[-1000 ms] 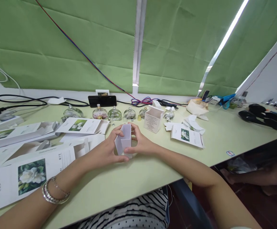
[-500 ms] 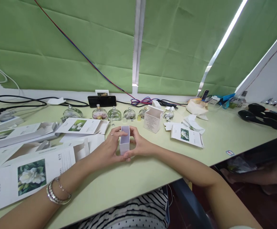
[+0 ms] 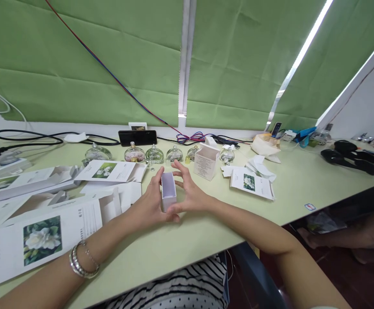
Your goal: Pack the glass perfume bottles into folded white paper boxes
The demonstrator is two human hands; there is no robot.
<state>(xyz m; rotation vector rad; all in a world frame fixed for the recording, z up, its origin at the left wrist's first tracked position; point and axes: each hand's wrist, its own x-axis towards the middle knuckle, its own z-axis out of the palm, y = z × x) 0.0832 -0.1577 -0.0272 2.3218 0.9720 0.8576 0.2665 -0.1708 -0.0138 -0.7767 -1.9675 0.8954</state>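
A small open-topped white paper box (image 3: 169, 205) stands upright between my hands over the front middle of the table. My left hand (image 3: 150, 201) wraps its left side, with fingers along the wall and the thumb at the near side. My right hand (image 3: 191, 193) is at the right side with its fingers spread. Its thumb lies against the near right corner, while the index finger is raised above the rim. Whether the box rests on the table is hard to see. Just behind stands a printed open carton (image 3: 205, 165).
Several glass perfume bottles (image 3: 154, 154) line the back, near a propped black phone (image 3: 137, 137). Flattened flower-print cartons (image 3: 41, 240) cover the left side. Another flower-print carton (image 3: 254, 183) lies to the right. Cables (image 3: 191, 137) run along the wall. Black objects (image 3: 351, 156) lie far right, near another person's hand.
My right fingers have spread and lifted from around the box. The left fingers have moved from over the opening to its left side. The box has turned slightly.
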